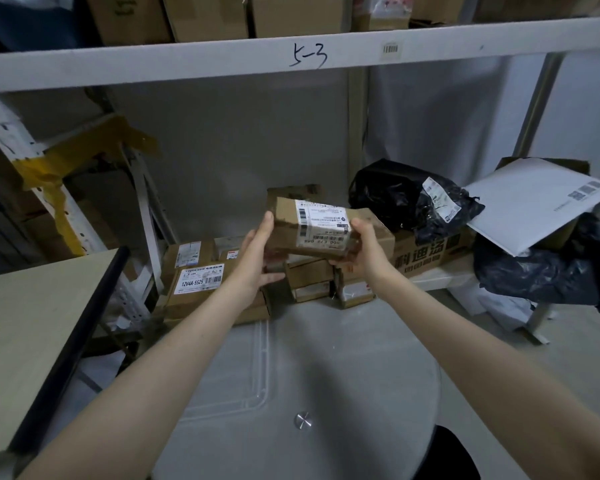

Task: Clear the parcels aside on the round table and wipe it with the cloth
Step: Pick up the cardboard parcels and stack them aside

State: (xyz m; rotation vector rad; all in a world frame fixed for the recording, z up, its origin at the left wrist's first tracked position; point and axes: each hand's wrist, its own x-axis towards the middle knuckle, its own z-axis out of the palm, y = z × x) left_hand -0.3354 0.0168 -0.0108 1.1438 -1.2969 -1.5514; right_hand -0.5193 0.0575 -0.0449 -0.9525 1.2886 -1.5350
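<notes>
A small brown cardboard parcel (312, 225) with a white shipping label is held in the air between both hands, above the pile at the back. My left hand (258, 252) grips its left end and my right hand (361, 249) its right end. Below them, several cardboard parcels (201, 278) lie stacked at the far edge of the round glass table (343, 375). The table's near part is bare glass with a metal fitting (302, 420) at its middle. No cloth is in view.
A metal shelf beam (309, 55) marked 5-3 spans the top, with boxes above it. Black plastic bags (406, 199) and a white padded envelope (530, 202) lie on the right. A beige desk (39, 327) stands at the left.
</notes>
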